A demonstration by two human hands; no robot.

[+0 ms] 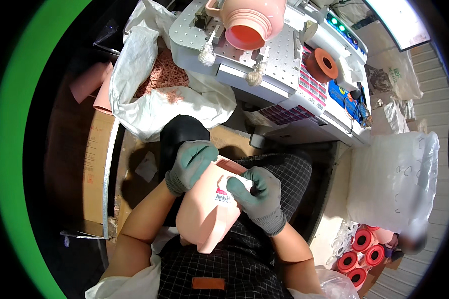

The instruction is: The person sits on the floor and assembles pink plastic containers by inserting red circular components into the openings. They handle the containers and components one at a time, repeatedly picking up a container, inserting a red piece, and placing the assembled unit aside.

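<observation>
Watching remotely, I see the pink handled jug (197,212) on a checked apron (254,251), the left hand (194,160) curled by its rim, hold unclear to me, the right hand (262,193) pinching a white scrap (244,183) against its side, a perforated metal worktable (192,39) beyond it, a ribbed wall (441,99) to its right.

Hard, bright light falls on the pale pink, tapered plastic vessel (197,209) at near centre and whitens the silver perforated metal worktop (189,35) at the far side. The lit rectangular screen (401,22) at far right is blown out. Deep shadow patches the brown floor (128,152) and swallows much of the left. A smear blurs part of the translucent plastic-wrapped bundle (391,174) at right; the white ribbed wall (440,74) bends toward the black fisheye rim.
</observation>
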